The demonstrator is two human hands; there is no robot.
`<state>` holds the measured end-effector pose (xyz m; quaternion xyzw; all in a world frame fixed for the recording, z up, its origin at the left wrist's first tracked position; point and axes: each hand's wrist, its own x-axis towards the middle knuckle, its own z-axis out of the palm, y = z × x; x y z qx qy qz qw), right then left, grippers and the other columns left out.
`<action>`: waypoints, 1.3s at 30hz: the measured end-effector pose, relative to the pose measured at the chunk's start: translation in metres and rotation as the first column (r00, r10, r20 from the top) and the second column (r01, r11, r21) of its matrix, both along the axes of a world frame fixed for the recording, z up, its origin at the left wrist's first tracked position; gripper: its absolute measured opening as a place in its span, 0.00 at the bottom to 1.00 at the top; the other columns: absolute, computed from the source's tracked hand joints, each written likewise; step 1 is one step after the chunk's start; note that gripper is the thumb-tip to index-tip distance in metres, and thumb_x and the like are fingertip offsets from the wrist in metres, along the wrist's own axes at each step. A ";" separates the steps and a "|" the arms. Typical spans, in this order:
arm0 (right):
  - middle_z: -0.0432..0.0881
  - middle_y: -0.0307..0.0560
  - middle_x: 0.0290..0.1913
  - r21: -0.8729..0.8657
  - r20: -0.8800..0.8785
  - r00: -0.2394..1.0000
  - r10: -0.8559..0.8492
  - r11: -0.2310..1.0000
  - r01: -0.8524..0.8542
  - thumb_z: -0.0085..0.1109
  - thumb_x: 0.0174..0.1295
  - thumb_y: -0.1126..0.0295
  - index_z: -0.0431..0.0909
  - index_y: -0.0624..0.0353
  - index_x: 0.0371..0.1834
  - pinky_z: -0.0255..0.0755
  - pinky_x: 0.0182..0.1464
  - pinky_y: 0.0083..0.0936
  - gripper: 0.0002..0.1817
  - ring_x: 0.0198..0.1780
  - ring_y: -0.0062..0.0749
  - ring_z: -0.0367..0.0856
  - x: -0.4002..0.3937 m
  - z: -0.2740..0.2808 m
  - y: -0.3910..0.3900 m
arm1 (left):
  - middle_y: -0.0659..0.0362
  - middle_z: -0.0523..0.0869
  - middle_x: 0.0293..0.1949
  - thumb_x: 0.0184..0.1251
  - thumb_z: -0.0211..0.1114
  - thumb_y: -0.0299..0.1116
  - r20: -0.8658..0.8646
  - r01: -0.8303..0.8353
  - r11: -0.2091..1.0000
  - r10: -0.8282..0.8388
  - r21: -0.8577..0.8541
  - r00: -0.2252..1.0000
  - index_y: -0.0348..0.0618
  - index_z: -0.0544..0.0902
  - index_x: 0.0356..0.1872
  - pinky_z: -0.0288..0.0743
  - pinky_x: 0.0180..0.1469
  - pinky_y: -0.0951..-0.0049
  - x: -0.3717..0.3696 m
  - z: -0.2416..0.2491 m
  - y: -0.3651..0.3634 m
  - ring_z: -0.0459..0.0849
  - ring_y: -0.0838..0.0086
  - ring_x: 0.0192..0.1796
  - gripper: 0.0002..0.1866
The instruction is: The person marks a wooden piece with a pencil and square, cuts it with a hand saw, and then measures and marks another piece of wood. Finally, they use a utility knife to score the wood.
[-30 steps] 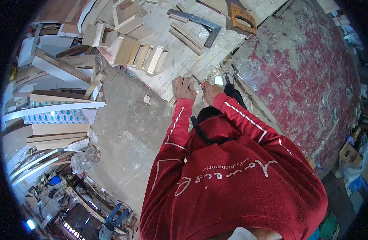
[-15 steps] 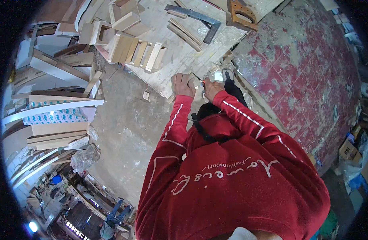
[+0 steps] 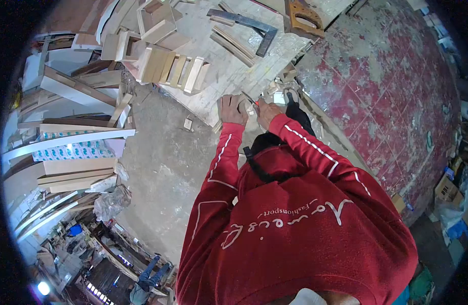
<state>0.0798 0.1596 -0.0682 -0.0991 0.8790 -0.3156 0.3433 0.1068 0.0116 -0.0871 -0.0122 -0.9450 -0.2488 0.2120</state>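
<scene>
On my head feed the right hand (image 3: 268, 112) has its fingers wrapped round a tool (image 3: 250, 98), a bit of red showing. Tool's near the bench (image 3: 231, 79) edge, thin end toward the left hand (image 3: 231, 108). Left fingers are curled; can't tell what they grip. Strips (image 3: 234, 47), square (image 3: 269, 35) and saw (image 3: 296, 14) I see farther up.
</scene>
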 end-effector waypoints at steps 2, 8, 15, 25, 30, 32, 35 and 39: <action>0.78 0.70 0.34 0.021 0.003 1.000 0.002 1.000 -0.002 0.45 0.63 0.58 0.68 0.60 0.45 0.71 0.45 0.48 0.16 0.40 0.63 0.78 -0.002 0.003 -0.004 | 0.49 0.74 0.35 0.47 0.62 0.26 -0.004 -0.027 1.000 0.027 -0.005 1.000 0.38 0.77 0.33 0.67 0.43 0.58 0.001 -0.003 0.001 0.72 0.52 0.39 0.10; 0.79 0.69 0.34 0.050 -0.014 1.000 0.000 0.999 0.000 0.44 0.64 0.57 0.68 0.62 0.45 0.71 0.45 0.47 0.18 0.40 0.61 0.79 -0.005 0.001 -0.009 | 0.51 0.76 0.34 0.47 0.61 0.27 0.029 -0.055 0.998 0.055 0.005 0.998 0.40 0.79 0.32 0.68 0.44 0.59 0.001 -0.002 0.002 0.73 0.54 0.39 0.09; 0.78 0.69 0.30 0.015 -0.081 0.996 0.048 0.999 -0.047 0.46 0.63 0.59 0.67 0.60 0.45 0.71 0.41 0.49 0.16 0.36 0.62 0.79 -0.005 -0.014 -0.012 | 0.51 0.75 0.34 0.46 0.62 0.26 0.030 -0.054 0.999 0.053 0.010 0.998 0.40 0.79 0.32 0.68 0.44 0.58 0.000 -0.003 0.001 0.72 0.54 0.39 0.09; 0.79 0.70 0.36 0.093 -0.059 0.995 0.075 0.993 -0.069 0.48 0.58 0.66 0.68 0.62 0.47 0.72 0.45 0.46 0.16 0.42 0.60 0.80 0.001 -0.022 -0.012 | 0.52 0.75 0.34 0.48 0.61 0.28 0.063 -0.058 0.998 0.059 -0.014 0.996 0.39 0.79 0.33 0.66 0.46 0.58 0.000 -0.006 0.002 0.71 0.54 0.40 0.09; 0.79 0.59 0.23 0.062 -0.256 0.966 0.043 0.998 -0.028 0.52 0.57 0.66 0.67 0.58 0.43 0.74 0.31 0.44 0.13 0.26 0.56 0.80 0.013 -0.031 -0.003 | 0.51 0.74 0.34 0.49 0.60 0.30 0.043 -0.079 0.997 0.080 -0.014 0.996 0.41 0.79 0.32 0.66 0.47 0.58 0.000 -0.003 0.003 0.71 0.54 0.40 0.08; 0.78 0.59 0.22 0.063 -0.237 0.971 0.033 0.998 -0.018 0.53 0.56 0.65 0.67 0.58 0.43 0.73 0.31 0.45 0.14 0.26 0.57 0.80 0.012 -0.028 0.000 | 0.51 0.74 0.33 0.49 0.60 0.30 0.047 -0.052 0.999 0.052 -0.010 0.998 0.41 0.79 0.32 0.66 0.47 0.58 0.000 -0.003 0.002 0.71 0.54 0.39 0.08; 0.78 0.59 0.22 0.087 -0.187 0.982 0.028 0.996 -0.012 0.52 0.57 0.63 0.66 0.58 0.44 0.73 0.34 0.46 0.16 0.28 0.57 0.80 0.013 -0.025 0.002 | 0.51 0.74 0.33 0.44 0.63 0.23 0.010 -0.047 0.999 0.047 -0.007 0.999 0.39 0.79 0.33 0.68 0.44 0.59 0.000 -0.006 0.001 0.72 0.53 0.39 0.11; 0.79 0.60 0.24 0.085 -0.208 0.974 0.085 0.994 -0.068 0.49 0.60 0.62 0.66 0.59 0.44 0.73 0.39 0.45 0.14 0.31 0.57 0.80 0.018 -0.032 0.010 | 0.51 0.74 0.33 0.44 0.63 0.23 0.047 -0.046 0.999 0.047 -0.029 0.998 0.41 0.80 0.33 0.68 0.43 0.59 -0.002 0.001 -0.003 0.72 0.54 0.39 0.11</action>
